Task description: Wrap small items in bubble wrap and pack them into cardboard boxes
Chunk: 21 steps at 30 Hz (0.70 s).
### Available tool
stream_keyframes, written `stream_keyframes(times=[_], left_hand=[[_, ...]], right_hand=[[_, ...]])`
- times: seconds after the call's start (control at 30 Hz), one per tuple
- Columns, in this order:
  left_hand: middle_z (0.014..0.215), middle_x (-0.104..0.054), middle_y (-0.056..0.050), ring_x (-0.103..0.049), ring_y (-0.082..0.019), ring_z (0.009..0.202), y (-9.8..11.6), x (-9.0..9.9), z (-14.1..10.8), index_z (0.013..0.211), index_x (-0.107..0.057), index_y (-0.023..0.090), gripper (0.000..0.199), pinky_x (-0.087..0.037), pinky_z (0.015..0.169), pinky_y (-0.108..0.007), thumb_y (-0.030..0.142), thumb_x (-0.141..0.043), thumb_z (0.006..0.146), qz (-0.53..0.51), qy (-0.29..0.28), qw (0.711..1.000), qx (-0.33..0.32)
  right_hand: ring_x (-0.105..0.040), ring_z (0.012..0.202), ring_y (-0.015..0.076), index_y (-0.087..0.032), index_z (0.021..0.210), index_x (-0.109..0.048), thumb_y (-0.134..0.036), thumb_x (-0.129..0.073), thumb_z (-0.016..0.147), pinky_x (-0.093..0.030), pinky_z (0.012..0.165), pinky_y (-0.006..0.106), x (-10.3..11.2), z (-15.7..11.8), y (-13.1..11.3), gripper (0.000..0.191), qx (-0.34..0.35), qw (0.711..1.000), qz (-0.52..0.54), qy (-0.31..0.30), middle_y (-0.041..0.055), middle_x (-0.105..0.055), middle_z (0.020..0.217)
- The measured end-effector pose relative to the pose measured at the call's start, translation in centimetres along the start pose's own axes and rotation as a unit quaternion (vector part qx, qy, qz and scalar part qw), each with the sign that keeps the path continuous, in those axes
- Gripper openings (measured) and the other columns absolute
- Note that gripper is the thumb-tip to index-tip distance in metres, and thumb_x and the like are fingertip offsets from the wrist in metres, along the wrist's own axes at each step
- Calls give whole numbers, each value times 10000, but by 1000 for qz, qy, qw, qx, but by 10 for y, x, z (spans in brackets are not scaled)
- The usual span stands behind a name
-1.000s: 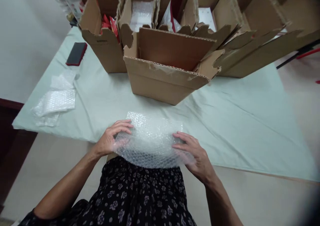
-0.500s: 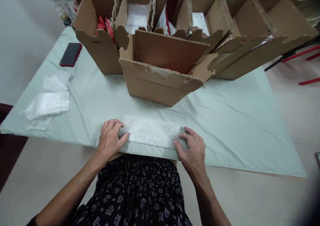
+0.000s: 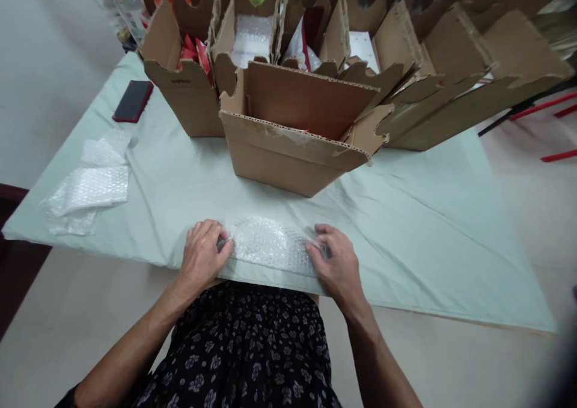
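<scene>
A strip of clear bubble wrap (image 3: 265, 244) lies near the front edge of the table, its middle bulging upward. Its left end is gripped by my left hand (image 3: 205, 253), thumb against curled fingers. At the other end my right hand (image 3: 336, 261) pinches the wrap between thumb and fingers. Further left on the cloth sit loose, crumpled pieces of bubble wrap (image 3: 92, 185). Just beyond the strip stands an open cardboard box (image 3: 288, 155).
Behind is a row of open cardboard boxes (image 3: 189, 104) holding red packets, bubble wrap and white items. A phone (image 3: 133, 101) rests at the back left of the green cloth (image 3: 433, 234). Bottles (image 3: 128, 5) stand behind the boxes.
My hands have come slightly closer together, the right one moving inward. The flat strip now bows up in the middle. The camera view has shifted a little.
</scene>
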<state>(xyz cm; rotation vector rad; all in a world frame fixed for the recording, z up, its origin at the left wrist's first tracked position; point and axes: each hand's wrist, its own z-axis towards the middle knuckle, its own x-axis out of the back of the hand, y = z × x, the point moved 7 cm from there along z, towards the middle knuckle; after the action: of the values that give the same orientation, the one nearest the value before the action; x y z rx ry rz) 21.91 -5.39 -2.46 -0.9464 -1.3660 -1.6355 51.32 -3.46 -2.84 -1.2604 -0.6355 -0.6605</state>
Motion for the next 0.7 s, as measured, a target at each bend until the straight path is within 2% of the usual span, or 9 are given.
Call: stream_keyframes(times=[0.1, 0.17, 0.23, 0.3, 0.37, 0.43, 0.5, 0.63, 0.7], left_hand=[[844, -681, -34, -634, -224, 798, -1, 12, 18, 894, -587, 208, 37, -489, 772, -367, 172, -593, 899, -32, 16, 999, -25], [887, -703, -47, -651, -226, 830, 5, 20, 40, 951, -608, 200, 60, -503, 800, -370, 168, -574, 914, -29, 45, 997, -59], [969, -722, -76, -664, -252, 922, 16, 21, 64, 1028, -639, 186, 137, -515, 860, -400, 157, -564, 917, -12, 63, 993, -97], [1045, -720, -122, -654, -297, 1000, 28, 13, 83, 1141, -657, 150, 256, -520, 896, -451, 145, -582, 897, 10, 57, 991, -119], [1116, -703, -170, -630, -337, 1065, 39, 6, 86, 1248, -645, 105, 371, -518, 921, -502, 139, -600, 882, 10, 47, 990, -136], [1155, -697, -173, -618, -328, 1100, 48, 4, 70, 1287, -638, 106, 383, -516, 943, -509, 135, -581, 908, -47, 35, 984, -170], [1116, -721, -123, -636, -273, 1064, 53, 4, 41, 1264, -650, 154, 324, -527, 938, -466, 141, -551, 956, -162, -20, 964, -211], [1108, -748, -85, -656, -250, 1072, 45, 1, -12, 1385, -586, 229, 383, -518, 985, -467, 342, -567, 1019, -362, -181, 894, -193], [1215, -732, -112, -637, -286, 1189, 36, -1, -22, 1530, -452, 247, 568, -482, 1057, -510, 510, -513, 1030, -438, -219, 858, -152]], right_hand=[[-676, 699, 184, -217, 974, -655, -370, -620, 937, -543, 657, 317, 3, -23, -14, 162, -63, 991, 108, -48, 35, -726, 819], [-663, 652, 163, -200, 1277, -626, -342, -630, 940, -545, 633, 290, -2, -43, -25, 366, -98, 978, 167, -76, 1, -712, 779], [-671, 666, 161, -182, 1514, -478, -323, -610, 956, -565, 665, 292, -14, -62, -36, 591, -117, 963, 219, -100, -9, -718, 791], [-693, 709, 169, -191, 1534, -491, -331, -592, 969, -582, 703, 307, -31, -77, -44, 590, -133, 950, 252, -127, 11, -746, 842], [-735, 844, 203, -213, 1365, -671, -362, -596, 968, -595, 789, 340, -44, -86, -48, 431, -144, 941, 270, -143, 58, -784, 976], [-739, 982, 241, -226, 1178, -771, -388, -613, 957, -584, 888, 377, -50, -90, -47, 316, -157, 933, 288, -149, 85, -789, 1092], [-733, 928, 240, -233, 1116, -787, -416, -637, 944, -582, 850, 378, -52, -92, -43, 293, -185, 914, 319, -170, 84, -791, 1066], [-665, 665, 186, -231, 1122, -771, -502, -719, 890, -558, 707, 349, -54, -87, -45, 360, -255, 827, 443, -234, 34, -751, 805], [-703, 748, 212, -229, 1152, -753, -528, -742, 866, -567, 753, 370, -55, -75, -51, 414, -266, 779, 522, -225, 52, -769, 860]])
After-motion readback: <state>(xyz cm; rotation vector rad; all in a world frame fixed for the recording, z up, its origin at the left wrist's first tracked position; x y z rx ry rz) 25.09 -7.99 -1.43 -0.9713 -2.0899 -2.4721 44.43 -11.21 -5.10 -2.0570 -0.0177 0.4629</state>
